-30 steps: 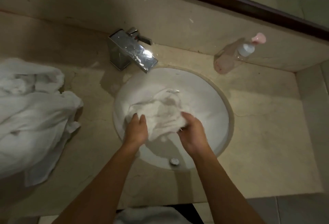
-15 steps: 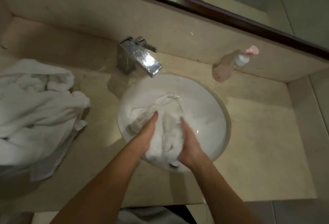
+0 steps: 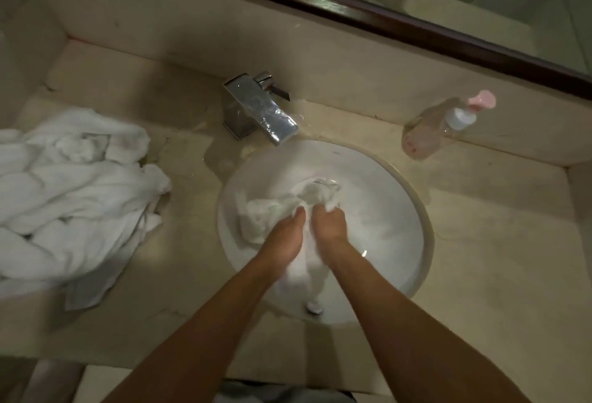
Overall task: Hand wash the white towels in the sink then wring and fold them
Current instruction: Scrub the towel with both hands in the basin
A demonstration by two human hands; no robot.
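A: Entry, washing step. The wet towel (image 3: 272, 213) lay bunched inside the sink (image 3: 400, 236), near the middle of the basin, with a fold trailing down between the two wrists towards the drain.

B: Hands?

A: The left hand (image 3: 282, 239) had its fingers curled onto the cloth from the left. The right hand (image 3: 330, 226) did the same from the right, a tuft of towel showing past its fingertips. The hands were just beside each other, nearly touching, both gripping the same wad.

B: Water running?

A: Could not tell. The faucet (image 3: 259, 108) stood behind the basin and there was a wet sheen on the worktop (image 3: 499, 242) around its base, but no clear stream showed.

B: Judgement on the technique?

A: Rubbing looked to be the step in hand. To do it well I would keep the cloth low in the bowl so splashes stay inside, work one gripped section against the other, then shift the grip along so the trailing fold gets scrubbed too.

B: What remained?

A: A heap of white towels (image 3: 73, 197) sat on the worktop to the left, well apart from the sink, none folded. A soap bottle (image 3: 448, 127) stood at the right rear, untouched. Wringing and folding not yet done.
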